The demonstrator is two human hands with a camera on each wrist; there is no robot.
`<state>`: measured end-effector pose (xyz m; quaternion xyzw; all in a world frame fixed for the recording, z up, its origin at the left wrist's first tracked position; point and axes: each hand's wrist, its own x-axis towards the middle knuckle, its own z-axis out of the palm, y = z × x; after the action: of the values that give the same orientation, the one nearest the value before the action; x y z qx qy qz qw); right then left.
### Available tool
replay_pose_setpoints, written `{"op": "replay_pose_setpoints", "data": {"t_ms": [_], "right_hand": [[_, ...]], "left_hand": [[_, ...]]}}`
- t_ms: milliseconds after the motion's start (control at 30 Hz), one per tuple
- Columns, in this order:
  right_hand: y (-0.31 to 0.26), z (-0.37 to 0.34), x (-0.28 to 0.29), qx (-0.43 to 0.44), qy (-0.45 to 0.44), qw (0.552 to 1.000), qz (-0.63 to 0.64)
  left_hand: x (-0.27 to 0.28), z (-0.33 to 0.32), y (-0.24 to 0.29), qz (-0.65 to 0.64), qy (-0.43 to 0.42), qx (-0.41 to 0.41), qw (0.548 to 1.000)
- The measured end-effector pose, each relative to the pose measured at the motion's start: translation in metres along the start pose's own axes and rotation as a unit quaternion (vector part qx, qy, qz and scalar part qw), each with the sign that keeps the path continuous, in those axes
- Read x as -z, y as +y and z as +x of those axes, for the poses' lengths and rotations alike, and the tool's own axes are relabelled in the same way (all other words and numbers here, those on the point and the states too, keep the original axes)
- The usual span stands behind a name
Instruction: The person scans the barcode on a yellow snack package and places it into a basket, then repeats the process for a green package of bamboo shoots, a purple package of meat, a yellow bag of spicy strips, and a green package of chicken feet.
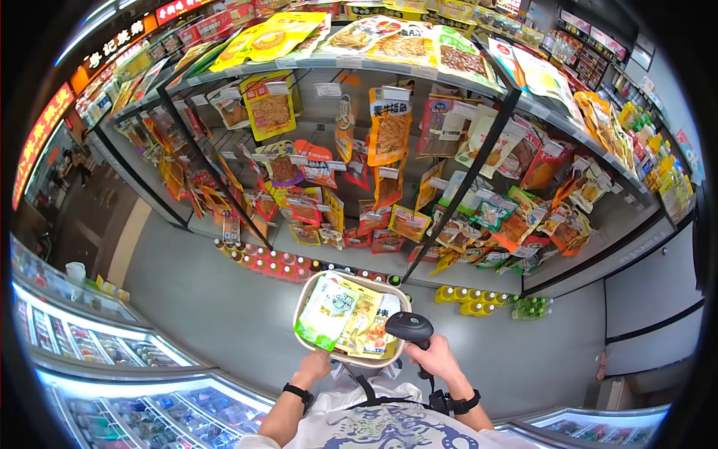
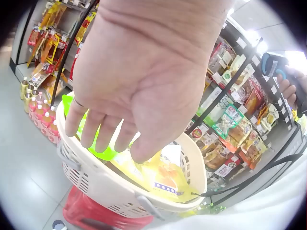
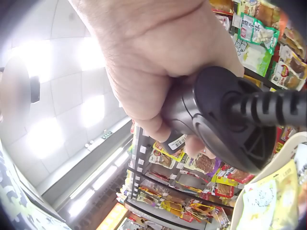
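Observation:
My right hand point(image 1: 440, 359) grips the handle of a black barcode scanner point(image 1: 410, 326), whose head is over the right side of the basket. Its ribbed cord point(image 3: 268, 108) shows close up in the right wrist view. At the near left rim of a cream basket point(image 1: 300, 338) is my left hand point(image 1: 315, 365), fingers extended and side by side over the snack bags in the left wrist view. Nearest to it lies a white and green snack bag point(image 1: 327, 307). Beside that bag are a yellow bag point(image 1: 363, 320) and a white bag with dark lettering point(image 1: 381, 329).
Ahead stands a shelf rack point(image 1: 441, 75) hung with snack packets. Pink-red bottles point(image 1: 280, 266) and yellow bottles point(image 1: 464, 297) line the floor along its foot. Lit freezer cases point(image 1: 164, 408) run along the near left. Something red point(image 2: 103, 211) is under the basket.

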<state>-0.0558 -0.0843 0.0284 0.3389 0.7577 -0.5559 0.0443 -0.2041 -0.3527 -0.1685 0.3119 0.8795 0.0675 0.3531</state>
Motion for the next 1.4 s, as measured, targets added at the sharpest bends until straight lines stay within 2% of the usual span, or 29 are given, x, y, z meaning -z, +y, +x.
{"op": "replay_pose_setpoints", "data": {"t_ms": [200,267,333,433,500,567,667,767,833,900,967,1000,1100,1200,1400], "right_hand": [[0.012,-0.001,0.019,0.010,0.018,0.999,0.024],[0.015,-0.002,0.027,0.006,0.010,0.999,0.042],[0.023,0.000,0.027,-0.002,0.014,0.995,0.100],[0.034,0.008,0.031,-0.017,-0.008,0.997,0.077],[0.032,0.009,0.029,-0.017,0.013,0.996,0.085],[0.024,0.007,0.031,-0.006,0.060,0.995,0.075],[0.015,0.007,0.021,-0.007,0.117,0.990,0.077],[-0.002,0.008,-0.012,-0.009,0.191,0.978,0.087],[-0.020,0.008,-0.046,-0.020,0.232,0.965,0.124],[-0.038,0.007,-0.085,-0.044,0.236,0.962,0.127],[-0.050,0.001,-0.121,-0.060,0.255,0.960,0.099],[-0.078,-0.007,-0.135,-0.088,0.250,0.960,0.091],[-0.108,-0.017,-0.164,-0.099,0.239,0.959,0.112],[-0.121,-0.016,-0.186,-0.101,0.254,0.956,0.108],[-0.138,-0.011,-0.216,-0.142,0.206,0.962,0.106]], "left_hand": [[0.009,-0.003,0.029,-0.017,-0.028,0.021,0.999],[0.015,-0.011,0.031,-0.032,0.008,-0.023,0.999],[0.022,-0.017,0.028,-0.022,0.004,0.001,1.000],[0.032,-0.037,0.010,-0.016,0.013,0.044,0.999],[0.038,-0.039,0.001,-0.045,0.073,0.027,0.996],[0.039,-0.032,-0.015,-0.056,0.076,0.019,0.995],[0.060,-0.016,-0.027,-0.026,0.003,0.022,0.999],[0.074,0.014,-0.042,-0.013,-0.009,-0.030,0.999],[0.063,0.043,-0.061,-0.019,0.000,-0.079,0.997],[0.068,0.069,-0.086,-0.010,-0.009,-0.162,0.987],[0.079,0.075,-0.103,0.010,-0.047,-0.184,0.982],[0.085,0.079,-0.107,0.039,-0.076,-0.185,0.979],[0.099,0.084,-0.133,0.022,-0.102,-0.231,0.967],[0.103,0.094,-0.153,0.018,-0.149,-0.226,0.963],[0.121,0.078,-0.172,0.005,-0.135,-0.197,0.971]]}}
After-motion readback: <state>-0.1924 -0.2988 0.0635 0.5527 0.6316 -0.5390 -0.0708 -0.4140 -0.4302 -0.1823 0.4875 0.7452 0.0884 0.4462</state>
